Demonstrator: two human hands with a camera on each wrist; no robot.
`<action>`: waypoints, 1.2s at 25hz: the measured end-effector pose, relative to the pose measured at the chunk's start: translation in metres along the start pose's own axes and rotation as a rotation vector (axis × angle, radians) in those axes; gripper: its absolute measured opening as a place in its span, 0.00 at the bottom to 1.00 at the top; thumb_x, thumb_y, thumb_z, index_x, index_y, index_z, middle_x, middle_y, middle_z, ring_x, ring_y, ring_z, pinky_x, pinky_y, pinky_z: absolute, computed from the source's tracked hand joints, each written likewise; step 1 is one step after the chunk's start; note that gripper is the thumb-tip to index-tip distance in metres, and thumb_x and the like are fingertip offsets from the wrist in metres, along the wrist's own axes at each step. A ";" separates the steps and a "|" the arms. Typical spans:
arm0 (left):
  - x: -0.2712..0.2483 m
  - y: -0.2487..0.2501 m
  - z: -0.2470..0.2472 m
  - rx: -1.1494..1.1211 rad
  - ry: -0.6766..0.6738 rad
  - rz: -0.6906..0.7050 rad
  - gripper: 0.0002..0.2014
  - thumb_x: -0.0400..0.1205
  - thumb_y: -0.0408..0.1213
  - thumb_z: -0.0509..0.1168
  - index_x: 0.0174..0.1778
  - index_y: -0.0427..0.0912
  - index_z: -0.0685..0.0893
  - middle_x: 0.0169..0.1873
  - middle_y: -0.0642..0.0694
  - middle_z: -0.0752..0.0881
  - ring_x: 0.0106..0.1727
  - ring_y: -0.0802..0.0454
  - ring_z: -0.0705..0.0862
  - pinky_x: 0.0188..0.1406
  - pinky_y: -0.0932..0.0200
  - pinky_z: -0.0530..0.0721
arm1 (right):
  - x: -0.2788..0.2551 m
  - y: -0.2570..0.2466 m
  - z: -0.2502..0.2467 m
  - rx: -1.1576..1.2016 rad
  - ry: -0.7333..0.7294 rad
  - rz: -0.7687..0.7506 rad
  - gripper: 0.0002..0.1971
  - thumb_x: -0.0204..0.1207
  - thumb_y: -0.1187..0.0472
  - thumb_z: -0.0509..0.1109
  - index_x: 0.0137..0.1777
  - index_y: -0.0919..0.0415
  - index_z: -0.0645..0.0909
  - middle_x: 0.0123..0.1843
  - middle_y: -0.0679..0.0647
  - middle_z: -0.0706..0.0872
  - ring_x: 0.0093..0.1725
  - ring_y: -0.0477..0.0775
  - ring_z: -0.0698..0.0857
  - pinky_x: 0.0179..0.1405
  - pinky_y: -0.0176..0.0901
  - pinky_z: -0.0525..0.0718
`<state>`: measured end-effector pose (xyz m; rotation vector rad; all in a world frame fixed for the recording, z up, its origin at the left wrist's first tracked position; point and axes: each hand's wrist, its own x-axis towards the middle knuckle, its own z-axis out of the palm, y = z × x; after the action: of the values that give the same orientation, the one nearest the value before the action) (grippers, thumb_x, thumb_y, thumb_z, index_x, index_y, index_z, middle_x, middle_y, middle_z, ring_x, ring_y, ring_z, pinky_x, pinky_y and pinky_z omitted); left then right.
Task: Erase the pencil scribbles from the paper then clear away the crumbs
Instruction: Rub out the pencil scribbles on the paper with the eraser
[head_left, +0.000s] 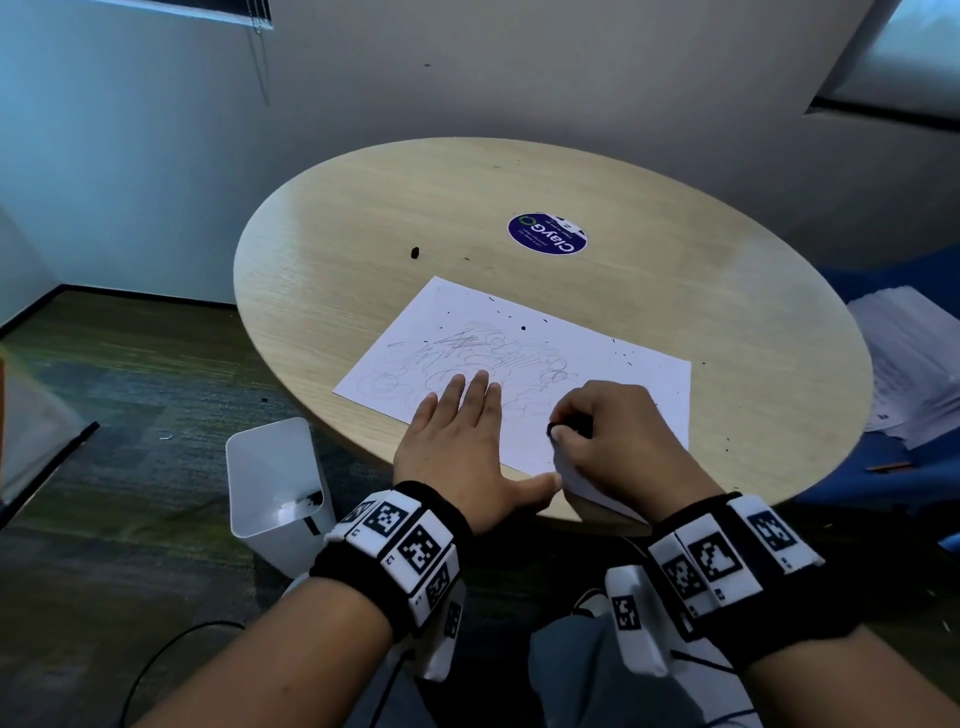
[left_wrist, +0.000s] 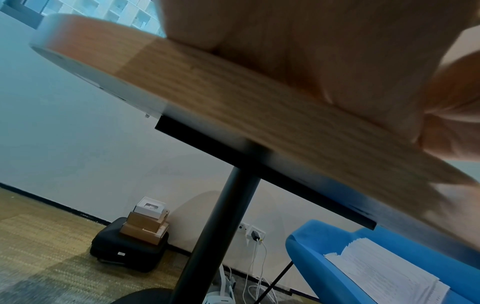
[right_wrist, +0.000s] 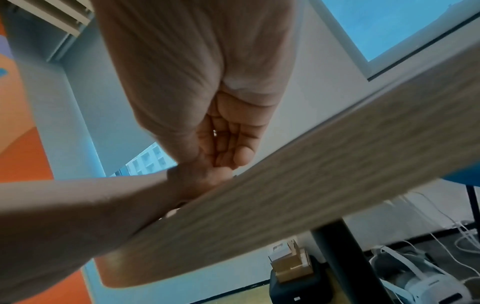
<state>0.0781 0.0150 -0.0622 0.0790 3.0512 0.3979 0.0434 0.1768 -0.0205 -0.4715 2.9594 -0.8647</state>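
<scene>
Paper (head_left: 519, 364) lies angled on near half of round table (head_left: 363, 218), near corner overhanging table edge. Left hand (head_left: 457, 441) flat, fingers straight, pressing paper's near-left edge. Right hand (head_left: 618, 436) curled, pinching dark eraser (head_left: 553, 429) against scribbles (head_left: 483, 358). Dark crumbs (head_left: 523, 328) scattered far side. White bin (head_left: 275, 488) on floor, near-left of table.

I see the white paper (head_left: 561, 358) lying flat and askew on the round wooden table's near half, its near corner curling up at the table edge. Faint grey pencil scribbles (head_left: 483, 358) loop across its middle. Dark crumbs (head_left: 523, 328) speckle its far side. A dark eraser (head_left: 554, 429) meets the sheet near its near edge.
</scene>
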 end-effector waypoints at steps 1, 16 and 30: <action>0.000 -0.001 0.000 0.001 0.004 -0.002 0.54 0.74 0.76 0.50 0.88 0.46 0.41 0.87 0.52 0.38 0.87 0.54 0.35 0.85 0.49 0.37 | -0.002 -0.005 0.003 0.003 -0.034 -0.036 0.06 0.71 0.63 0.70 0.41 0.55 0.88 0.41 0.47 0.87 0.43 0.44 0.84 0.44 0.37 0.81; 0.001 0.000 0.000 0.000 0.000 0.001 0.55 0.74 0.77 0.50 0.88 0.45 0.42 0.87 0.52 0.39 0.87 0.53 0.36 0.85 0.50 0.37 | 0.003 0.000 0.001 -0.021 0.032 -0.025 0.06 0.72 0.63 0.70 0.40 0.55 0.88 0.41 0.47 0.87 0.43 0.45 0.83 0.42 0.34 0.78; 0.001 -0.002 -0.001 0.016 0.000 0.003 0.52 0.75 0.72 0.52 0.88 0.46 0.41 0.87 0.51 0.38 0.87 0.53 0.36 0.85 0.49 0.38 | -0.003 -0.013 0.012 0.013 -0.062 -0.090 0.06 0.71 0.64 0.70 0.41 0.57 0.89 0.40 0.48 0.88 0.43 0.45 0.84 0.44 0.37 0.81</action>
<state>0.0770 0.0128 -0.0622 0.0849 3.0548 0.3735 0.0507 0.1614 -0.0239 -0.6232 2.8946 -0.8609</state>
